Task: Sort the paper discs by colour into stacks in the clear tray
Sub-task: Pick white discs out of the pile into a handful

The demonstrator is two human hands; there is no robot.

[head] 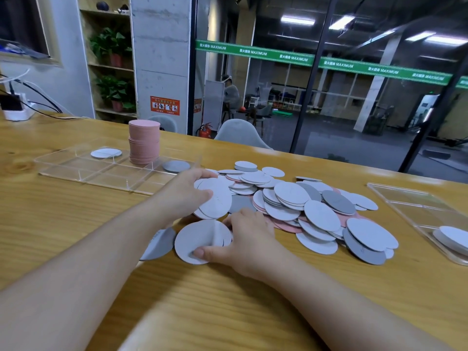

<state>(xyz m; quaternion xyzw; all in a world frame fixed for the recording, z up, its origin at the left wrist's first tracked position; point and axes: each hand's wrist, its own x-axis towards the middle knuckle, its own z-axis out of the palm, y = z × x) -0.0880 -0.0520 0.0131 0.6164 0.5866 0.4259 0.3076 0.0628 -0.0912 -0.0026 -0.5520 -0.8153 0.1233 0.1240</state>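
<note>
Left hand (188, 193): clasping a small batch of white discs (215, 201), thumb across the top face, at the near-left edge of the pile (298, 206). Right hand (243, 239): pinching a white disc (197, 240), thumb on its near rim, far edge curled upward. Grey disc (160, 245) flat just left of it, partly under the left forearm. Pile of white, grey and pink discs spread across mid-desk (177, 300). Clear tray (106, 171) left of the pile, near the far desk edge: tall pink stack (144, 141), white disc, grey disc in separate compartments. Second tray (415, 211) at right. Bare wood along the near edge.
</note>
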